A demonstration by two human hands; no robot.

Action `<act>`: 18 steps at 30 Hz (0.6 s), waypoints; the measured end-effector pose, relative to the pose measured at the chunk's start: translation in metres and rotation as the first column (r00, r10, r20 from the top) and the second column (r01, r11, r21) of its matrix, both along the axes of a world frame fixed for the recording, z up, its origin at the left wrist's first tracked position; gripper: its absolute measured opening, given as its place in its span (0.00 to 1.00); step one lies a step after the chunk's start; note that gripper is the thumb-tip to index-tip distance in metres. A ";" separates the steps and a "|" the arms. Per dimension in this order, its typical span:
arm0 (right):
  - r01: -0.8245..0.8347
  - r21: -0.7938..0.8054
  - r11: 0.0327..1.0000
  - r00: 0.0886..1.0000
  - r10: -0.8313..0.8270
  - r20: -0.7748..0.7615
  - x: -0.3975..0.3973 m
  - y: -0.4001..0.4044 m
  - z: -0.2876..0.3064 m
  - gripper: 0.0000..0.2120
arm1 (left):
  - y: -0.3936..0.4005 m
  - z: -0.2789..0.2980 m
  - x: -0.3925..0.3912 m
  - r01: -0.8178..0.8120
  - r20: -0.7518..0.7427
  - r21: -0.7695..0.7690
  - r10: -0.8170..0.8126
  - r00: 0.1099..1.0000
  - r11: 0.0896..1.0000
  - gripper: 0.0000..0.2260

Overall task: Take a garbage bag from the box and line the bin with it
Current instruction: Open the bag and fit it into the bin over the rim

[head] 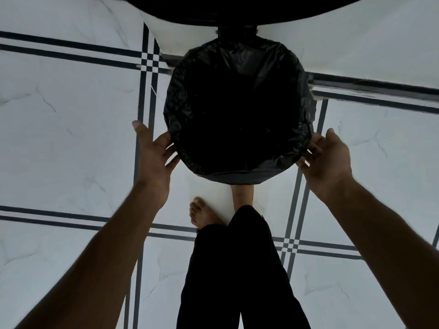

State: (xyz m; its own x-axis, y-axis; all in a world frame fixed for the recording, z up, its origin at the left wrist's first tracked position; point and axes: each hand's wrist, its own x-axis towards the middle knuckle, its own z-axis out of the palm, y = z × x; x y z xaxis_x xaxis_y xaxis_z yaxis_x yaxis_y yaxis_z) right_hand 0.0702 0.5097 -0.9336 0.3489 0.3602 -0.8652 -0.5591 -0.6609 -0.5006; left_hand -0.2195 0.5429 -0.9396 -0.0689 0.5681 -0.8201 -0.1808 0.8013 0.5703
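Note:
A round bin stands on the floor in front of me, seen from above, with a black garbage bag (240, 110) spread over its whole mouth and folded down around the rim. My left hand (154, 153) is at the bag's near-left edge, fingers spread and touching the plastic. At the near-right edge, my right hand (325, 157) has its fingers curled against the folded-over plastic; whether it pinches the bag is unclear. The bin's own wall is hidden under the bag. The box of bags is out of view.
White marble-look floor tiles (71, 138) with dark stripe borders surround the bin. My legs in black trousers (237, 269) and a bare foot (202, 214) stand just before the bin. A dark rounded object (237, 10), perhaps the open lid, lies behind it.

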 end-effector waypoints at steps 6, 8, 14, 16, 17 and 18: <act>-0.328 -0.249 0.911 0.798 0.408 0.443 -0.004 0.008 0.027 0.16 | 0.027 0.029 0.014 -0.186 -0.519 -0.070 0.123 0.846 0.980 0.16; -0.307 -0.166 0.937 0.800 0.349 0.488 -0.008 0.021 0.052 0.16 | 0.043 0.059 0.029 -0.138 -0.471 0.069 0.154 0.869 0.988 0.13; -0.044 0.208 0.977 0.991 0.015 0.136 -0.016 0.083 0.128 0.20 | 0.097 0.139 0.058 -0.272 -0.145 0.379 0.348 0.926 0.884 0.20; 0.022 0.280 0.960 0.999 -0.031 0.026 -0.017 0.094 0.142 0.20 | 0.098 0.155 0.060 -0.271 -0.112 0.355 0.329 0.938 0.895 0.21; 0.035 0.304 0.952 0.999 -0.037 0.003 -0.018 0.097 0.146 0.19 | 0.095 0.158 0.060 -0.264 -0.119 0.346 0.321 0.940 0.900 0.20; 0.046 0.306 0.951 0.999 -0.049 0.002 -0.019 0.098 0.148 0.16 | 0.090 0.157 0.060 -0.254 -0.145 0.337 0.316 0.938 0.907 0.17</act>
State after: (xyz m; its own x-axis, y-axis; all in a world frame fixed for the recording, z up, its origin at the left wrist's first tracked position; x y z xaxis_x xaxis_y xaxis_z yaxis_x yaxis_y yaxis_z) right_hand 0.0512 0.6080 -0.7860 0.3791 0.5899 -0.7129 -0.5806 -0.4483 -0.6797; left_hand -0.1598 0.6325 -0.7828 -0.4038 0.7222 -0.5616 -0.2373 0.5101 0.8267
